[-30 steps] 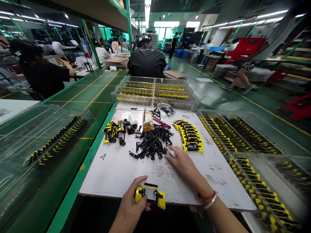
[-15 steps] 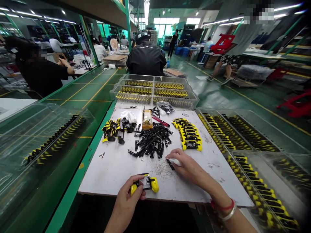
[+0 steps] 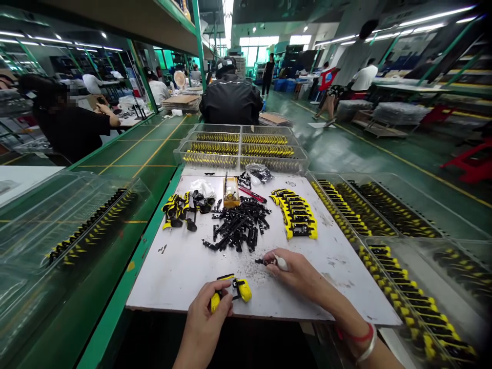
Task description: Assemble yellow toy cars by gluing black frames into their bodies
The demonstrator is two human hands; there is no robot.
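Note:
My left hand is closed around one end of a yellow and black plastic housing, held just above the front edge of the white board. To its right, my right hand pinches a small black plastic strip that points left. A white rounded object is also tucked in that hand; its kind I cannot make out. Beyond both hands lies a heap of black plastic strips. A neat row of yellow and black housings is at the right of the heap.
Loose yellow and black parts lie at the board's left beside a white cloth. A small amber box and red pen-like tool are behind the heap. Clear trays of parts flank the board. A person in black sits ahead.
My right hand has picked the black strip up from the board and turned it to point left. My left hand has hardly moved. A person carrying a red stool has walked farther off.

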